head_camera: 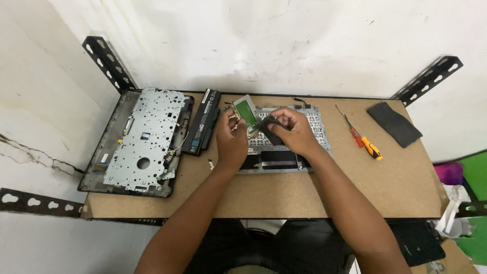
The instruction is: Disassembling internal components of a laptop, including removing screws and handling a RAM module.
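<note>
Lying across the left end of the brown board table (284,195) is a dark laptop base (136,143) with a perforated silver metal plate on top. Just beside its right edge sits a long black battery (202,122), set at a slant, with a pale label strip along its length and a small blue mark near its lower end. A tiny metal bit (210,164) lies on the board below the battery. To the right, well apart from the hands, an orange-handled screwdriver (366,142) lies next to a thinner red one (352,130), and a dark cloth (394,124) rests near the far right corner. Black slotted brackets (108,62) stand at the corners against the white wall.

Under both hands lies a silver keyboard frame (284,147), partly hidden by them. The left hand (232,142) has its fingers closed on a small green circuit board (246,112), a thin rectangle with pale edging, held tilted above the frame's upper left corner. The right hand (291,132) pinches a small black pad (270,129) that touches the board's lower edge.
</note>
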